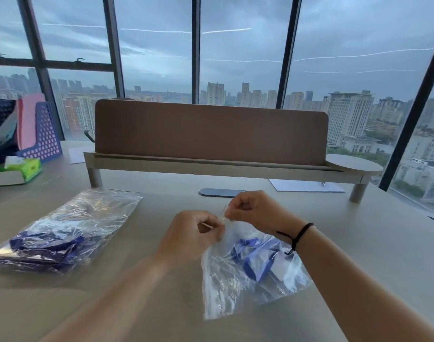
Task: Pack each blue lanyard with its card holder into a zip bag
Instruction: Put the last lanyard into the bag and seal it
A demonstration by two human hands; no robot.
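Note:
A clear zip bag (225, 287) hangs over the table's middle, and a blue lanyard (254, 253) with a pale card holder shows through it. My left hand (193, 238) pinches the bag's top edge from the left. My right hand (253, 211), a black cord round its wrist, pinches the same edge from the right, close beside the left. A second, larger clear bag (70, 228) lies flat at the left, with blue lanyards (48, 245) bundled inside it.
A brown desk divider (211, 132) on a raised shelf crosses the back. A green tissue box (16, 170) and a blue file rack (42, 137) stand at far left. A white paper (307, 186) lies under the shelf at right, and a grey cable cover (219, 192) sits behind my hands.

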